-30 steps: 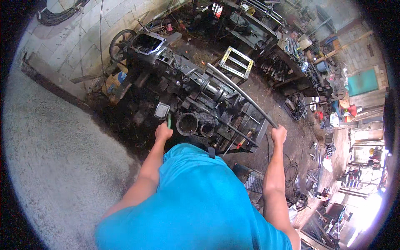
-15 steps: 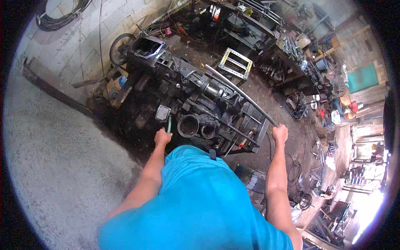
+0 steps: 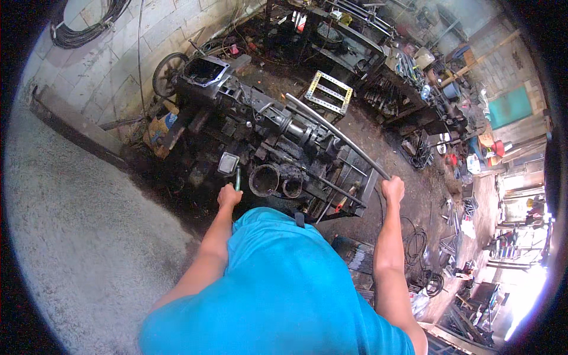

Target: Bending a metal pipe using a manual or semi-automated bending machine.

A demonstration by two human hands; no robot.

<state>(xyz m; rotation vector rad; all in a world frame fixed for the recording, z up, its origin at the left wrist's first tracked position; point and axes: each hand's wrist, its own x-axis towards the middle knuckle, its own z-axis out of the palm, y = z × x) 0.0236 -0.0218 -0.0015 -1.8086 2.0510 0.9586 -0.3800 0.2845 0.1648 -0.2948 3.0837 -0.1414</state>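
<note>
My left hand (image 3: 228,195) is closed round a slim green handle (image 3: 238,179) just in front of a greasy black machine (image 3: 254,102). The handle's far end comes close to a small grey metal tray (image 3: 228,163); I cannot tell whether they are joined. My right hand (image 3: 393,189) grips the near end of a long grey metal pipe (image 3: 338,135), which slants away to the upper left along the right side of the machine. Two round, dirty metal cans (image 3: 264,180) stand between my hands, by the machine's near side.
A yellow and white metal frame (image 3: 329,91) stands on the dark floor beyond the pipe. Cluttered workbenches (image 3: 408,89) line the back right. Concrete (image 3: 83,236) lies at my left, and a coiled cable (image 3: 89,26) hangs on the block wall. Loose cables (image 3: 417,245) lie at my right.
The whole view has shifted slightly left. Both hands keep their grip, and the pipe and green handle show hardly any movement against the machine.
</note>
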